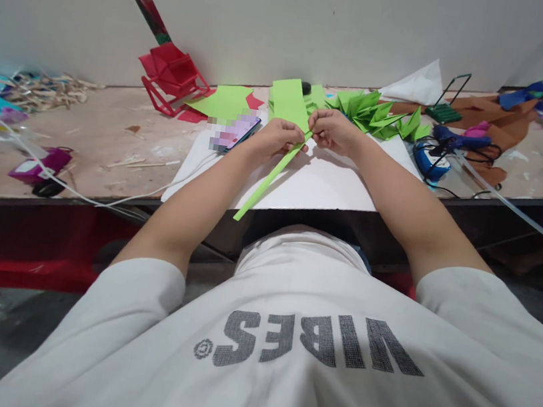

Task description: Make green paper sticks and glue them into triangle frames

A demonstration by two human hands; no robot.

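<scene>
A long, narrow green paper strip (271, 178) slants down over the white board (324, 187). My left hand (281, 139) is closed on it near its upper end, fingers pinched. Just beside it, my right hand (333, 131) pinches the strip's tip, the two hands almost touching. Behind them lies a green paper sheet (289, 98). To the right of my right hand is a pile of folded green paper pieces (377, 114). Left of my left hand rests a phone (238, 133) with a lit, partly blurred screen.
A red paper or stick model (170, 78) stands at the back left. Thin wooden sticks (55, 92) lie farther left, with a purple box (40, 164) and white cable (94, 202) nearer. On the right are a blue glue gun (462, 139), a blue power block (431, 162) and brown paper (495, 124).
</scene>
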